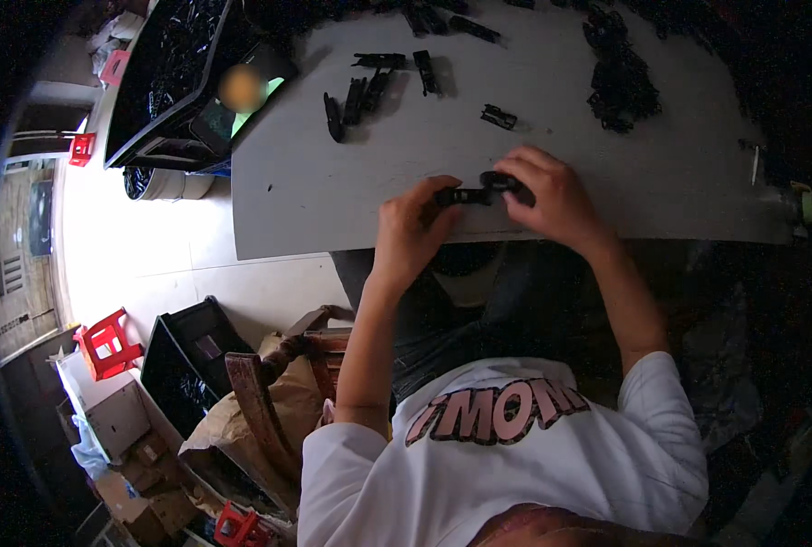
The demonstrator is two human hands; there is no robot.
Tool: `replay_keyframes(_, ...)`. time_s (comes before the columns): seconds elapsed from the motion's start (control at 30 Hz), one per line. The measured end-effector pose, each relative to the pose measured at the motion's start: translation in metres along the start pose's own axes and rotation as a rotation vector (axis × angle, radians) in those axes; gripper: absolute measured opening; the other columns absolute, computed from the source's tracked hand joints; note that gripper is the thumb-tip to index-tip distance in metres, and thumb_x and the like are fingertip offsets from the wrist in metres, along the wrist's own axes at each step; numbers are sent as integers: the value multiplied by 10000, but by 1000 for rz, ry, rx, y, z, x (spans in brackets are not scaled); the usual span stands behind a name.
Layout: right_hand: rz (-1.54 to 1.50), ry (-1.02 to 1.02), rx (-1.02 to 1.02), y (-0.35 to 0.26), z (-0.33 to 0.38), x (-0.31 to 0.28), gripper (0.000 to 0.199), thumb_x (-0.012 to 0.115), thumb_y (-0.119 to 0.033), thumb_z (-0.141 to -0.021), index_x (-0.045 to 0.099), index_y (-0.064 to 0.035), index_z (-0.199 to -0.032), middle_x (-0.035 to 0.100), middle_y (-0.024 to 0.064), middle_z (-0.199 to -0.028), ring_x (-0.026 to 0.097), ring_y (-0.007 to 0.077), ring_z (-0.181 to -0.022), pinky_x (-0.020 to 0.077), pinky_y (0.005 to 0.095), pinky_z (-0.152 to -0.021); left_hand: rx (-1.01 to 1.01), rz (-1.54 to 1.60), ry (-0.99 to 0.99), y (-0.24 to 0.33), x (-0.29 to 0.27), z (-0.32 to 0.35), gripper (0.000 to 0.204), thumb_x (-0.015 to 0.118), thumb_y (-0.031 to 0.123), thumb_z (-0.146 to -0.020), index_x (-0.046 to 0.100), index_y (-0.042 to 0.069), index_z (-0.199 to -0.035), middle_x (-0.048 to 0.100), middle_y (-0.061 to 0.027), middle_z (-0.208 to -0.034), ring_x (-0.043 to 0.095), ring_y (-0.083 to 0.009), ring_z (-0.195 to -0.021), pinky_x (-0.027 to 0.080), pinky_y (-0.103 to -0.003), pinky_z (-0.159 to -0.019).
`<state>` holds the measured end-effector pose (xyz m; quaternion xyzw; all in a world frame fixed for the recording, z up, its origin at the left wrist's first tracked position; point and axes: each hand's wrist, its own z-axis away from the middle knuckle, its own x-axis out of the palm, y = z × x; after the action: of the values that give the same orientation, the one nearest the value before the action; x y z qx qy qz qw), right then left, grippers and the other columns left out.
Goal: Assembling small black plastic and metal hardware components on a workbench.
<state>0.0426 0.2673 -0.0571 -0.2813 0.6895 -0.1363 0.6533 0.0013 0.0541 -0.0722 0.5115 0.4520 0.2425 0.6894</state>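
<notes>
Left hand (410, 228) pinches end of black plastic part (479, 190); right hand (552, 196) curls closed over other end, bracing it between them above near edge of worktop (351, 210). Similar black pieces (369, 91) lie well beyond hands.

A small black plastic part (465, 195) is held over the near edge of the grey table (351, 191). It is long and thin, and it is held flat, lying left to right. Its left end is gripped by the fingers of the left hand (410, 228). Its right end is met by a second black piece (506, 182), which is rounder and fatter. That piece is partly hidden under the fingers of the right hand (552, 196). The two black pieces are touching, end to end. Whether they are joined cannot be seen.
</notes>
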Motion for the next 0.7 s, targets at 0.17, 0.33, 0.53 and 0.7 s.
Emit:
replay_keyframes(0.17,-67,72,-119,-22,0,7,327,650,-5,-701,579,-1,-1021,547,136,-984,590,294,-895,498,371,-739,28,-70,25,0,3,-1,278,650,27,-794,625,35,-1071,676,-121,-977,663,-199,-878,505,-291,-761)
replay_keyframes(0.33,115,83,-152,-36,3,16,343,647,30,-688,582,-1,-1024,541,134,-973,589,294,-874,500,364,-720,163,-76,110,2,15,2,309,673,59,-784,612,34,-1086,624,-140,-753,591,-189,-621,473,-296,-611)
replay_keyframes(0.53,-268,163,63,-28,14,13,232,679,-3,-752,573,27,-955,552,68,-921,568,144,-764,473,274,-642,172,191,122,3,16,4,304,642,9,-796,608,30,-1098,649,-119,-863,590,-145,-658,473,-267,-635)
replay_keyframes(0.7,-791,-98,270,-5,28,11,153,682,-28,-787,568,-27,-890,539,-10,-832,512,54,-777,440,231,-640,323,250,70,7,20,3,283,617,1,-811,606,30,-1092,628,-80,-830,550,-89,-682,449,-235,-618)
